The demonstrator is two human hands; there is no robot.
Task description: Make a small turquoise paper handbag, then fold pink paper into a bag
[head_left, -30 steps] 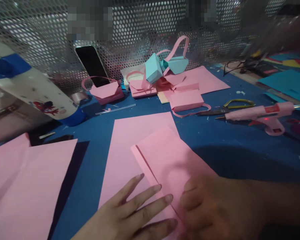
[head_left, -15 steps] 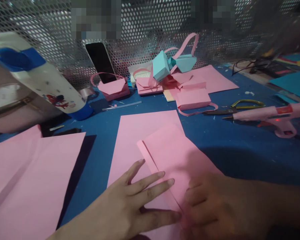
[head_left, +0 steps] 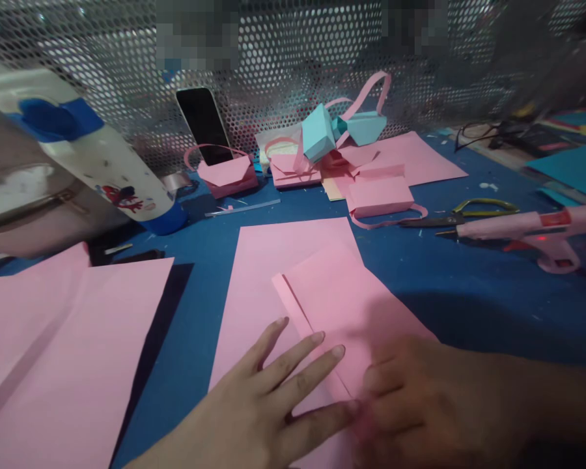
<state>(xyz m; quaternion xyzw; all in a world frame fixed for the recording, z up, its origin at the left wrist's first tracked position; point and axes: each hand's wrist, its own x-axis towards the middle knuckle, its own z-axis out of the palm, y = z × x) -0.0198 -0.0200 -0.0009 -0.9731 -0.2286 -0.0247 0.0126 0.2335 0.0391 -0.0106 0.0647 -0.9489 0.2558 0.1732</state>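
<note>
A sheet of pink paper (head_left: 342, 293) with a narrow strip folded over along its left edge lies at a slant in front of me. Under it is a second, paler pink sheet (head_left: 258, 260), flat on the blue table. My left hand (head_left: 273, 404) is open, fingers spread across the folded strip and pressing on it. Curled closed, my right hand (head_left: 420, 397) rests on the lower part of the folded paper, close to the left little finger. Its fingertips are hidden, so I cannot tell what it grips.
Another large pink sheet (head_left: 68, 345) lies at left, near a white and blue bottle (head_left: 112, 163). Behind are a phone (head_left: 205, 124), small pink paper bags (head_left: 229, 176) and blue-green ones (head_left: 319, 133). Pliers (head_left: 486, 208) and a pink glue gun (head_left: 537, 228) lie at right.
The view has shifted slightly, so everything sits a little further right. My left hand stays spread on the fold and my right hand stays curled on the paper, with hardly any movement.
</note>
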